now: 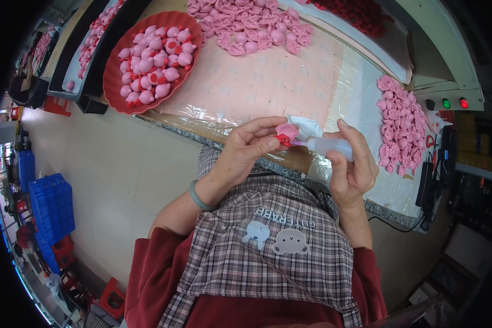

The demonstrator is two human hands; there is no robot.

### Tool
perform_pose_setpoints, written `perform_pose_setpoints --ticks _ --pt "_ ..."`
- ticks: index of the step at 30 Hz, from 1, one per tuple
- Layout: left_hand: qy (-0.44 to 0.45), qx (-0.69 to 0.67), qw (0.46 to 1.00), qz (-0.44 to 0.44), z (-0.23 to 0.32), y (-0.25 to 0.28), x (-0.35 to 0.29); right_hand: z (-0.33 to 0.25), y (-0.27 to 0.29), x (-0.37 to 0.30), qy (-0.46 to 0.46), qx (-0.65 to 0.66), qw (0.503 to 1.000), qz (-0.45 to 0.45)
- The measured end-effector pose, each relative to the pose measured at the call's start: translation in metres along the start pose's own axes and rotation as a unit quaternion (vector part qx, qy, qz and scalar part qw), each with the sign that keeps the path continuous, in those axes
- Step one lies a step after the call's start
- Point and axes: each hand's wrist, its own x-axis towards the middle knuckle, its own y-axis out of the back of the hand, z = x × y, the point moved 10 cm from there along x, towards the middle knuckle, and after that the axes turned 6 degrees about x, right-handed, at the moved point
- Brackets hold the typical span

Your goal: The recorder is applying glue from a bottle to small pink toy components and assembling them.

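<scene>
My left hand point(246, 146), with a pale green bangle on its wrist, pinches a small red part point(283, 140) between thumb and fingers. A pink cup-shaped piece point(287, 130) sits against that red part, also at the fingertips. My right hand point(354, 167) grips a translucent squeeze bottle point(333, 147) with fingers and thumb around its body. The bottle lies nearly level, its thin nozzle pointing left and reaching the red part. Whether any liquid is coming out is too small to tell. Both hands are over the table's near edge.
A red fluted bowl point(110, 82) of pink-and-red figures stands at the far left of the table point(268, 82). Pink pieces point(251, 27) are heaped at the back, more pink pieces point(400, 126) at the right. A machine panel with lit buttons point(446, 103) is beyond. Blue crates point(52, 208) stand left on the floor.
</scene>
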Motion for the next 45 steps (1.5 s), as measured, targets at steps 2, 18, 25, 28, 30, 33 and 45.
perform_pose_setpoints --ticks 2,18,25,28,30,33,45 --pt "-0.001 0.002 1.0 -0.001 -0.001 0.0 0.0 -0.002 0.0 0.0 0.008 -0.003 1.0 -0.001" --pt "0.007 -0.002 1.0 -0.023 0.001 -0.001 0.004 0.025 0.007 -0.002 -0.115 0.091 0.989 0.027" --pt "0.016 -0.017 1.0 -0.012 -0.006 0.0 0.003 0.1 -0.009 0.008 -0.262 0.259 0.928 0.064" --pt "0.039 -0.019 0.999 -0.017 -0.014 -0.002 0.006 0.113 -0.024 0.026 -0.216 0.142 0.966 0.016" --pt "0.036 -0.016 0.999 -0.02 -0.011 -0.004 0.005 0.119 -0.045 0.034 -0.184 0.093 0.978 -0.032" --pt "0.04 -0.015 0.999 -0.019 -0.007 -0.009 0.001 0.127 -0.074 0.042 -0.248 0.057 0.962 -0.097" --pt "0.023 -0.013 1.0 0.014 -0.01 0.004 0.005 0.12 0.068 0.006 -0.135 -0.195 0.971 0.008"
